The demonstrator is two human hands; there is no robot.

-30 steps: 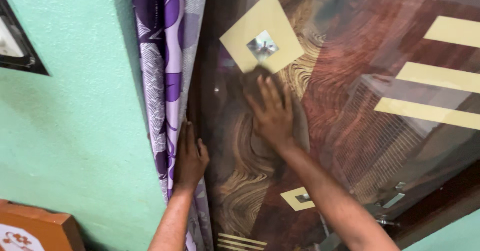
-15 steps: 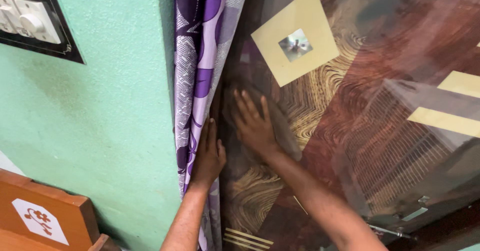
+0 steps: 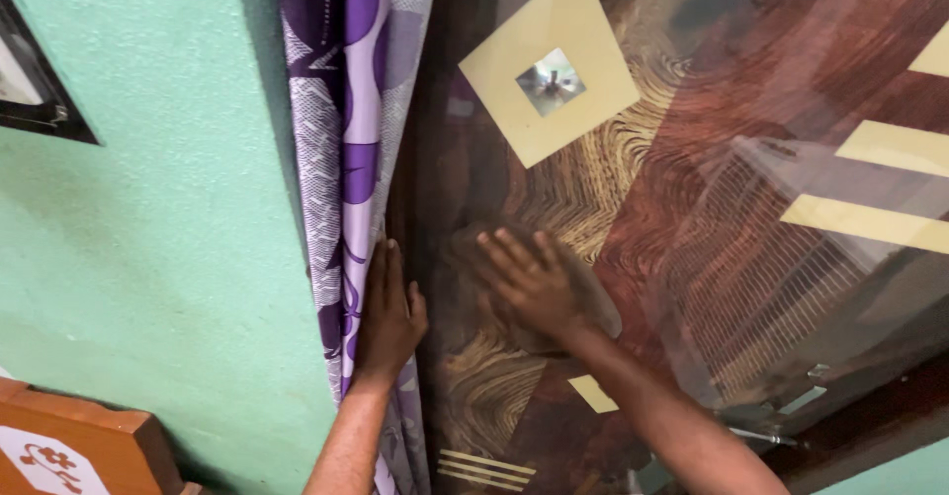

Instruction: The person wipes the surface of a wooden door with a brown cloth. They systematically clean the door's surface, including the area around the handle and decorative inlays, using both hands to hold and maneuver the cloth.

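A person's right hand (image 3: 534, 283) presses flat, fingers spread wide, against a glossy wooden door (image 3: 692, 218), with what looks like a cloth (image 3: 593, 302) pinned beneath the palm; most of it is hidden by the hand and blurred, so its material is hard to make out. The left hand (image 3: 388, 312) lies flat with fingers together, holding back a purple and grey patterned curtain (image 3: 346, 139) at the door's edge, gripping nothing. The door's dark brown veneer shows swirling grain, pale yellow inlaid stripes and a yellow diamond panel (image 3: 549, 65) with a small metallic centre. Reflections wash over its right half. A rough mint-green wall (image 3: 148, 258) fills the left, where a dark-framed panel (image 3: 35, 100) and an orange wooden piece (image 3: 89, 451) are cut off by the frame.
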